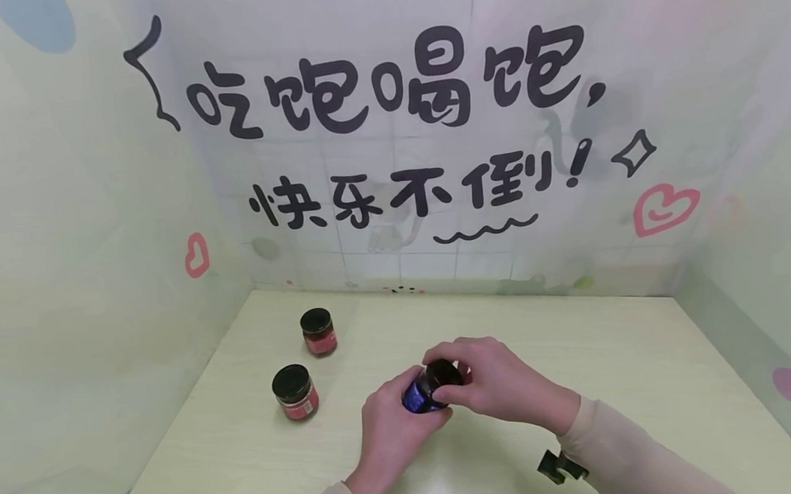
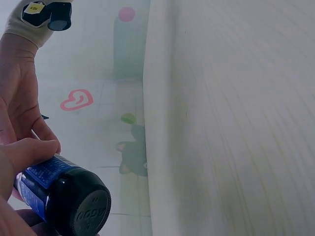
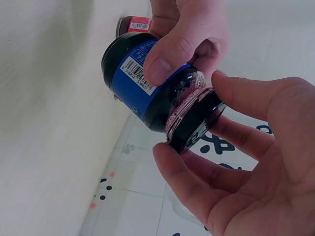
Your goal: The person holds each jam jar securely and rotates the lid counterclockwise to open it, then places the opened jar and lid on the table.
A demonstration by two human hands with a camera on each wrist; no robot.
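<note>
A dark jar with a blue label is held tilted above the table by my left hand. The fingers and thumb of that hand wrap around its body. On the jar's black lid the fingertips and thumb of my right hand grip the rim. Pale, crinkled film-like material shows around the neck just under the lid in the right wrist view. A barcode is visible on the label. The jar's dark base faces the left wrist camera.
Two smaller jars with black lids and red labels stand on the left of the table: one nearer, one farther back. Printed curtains enclose the light wooden table at the back and both sides.
</note>
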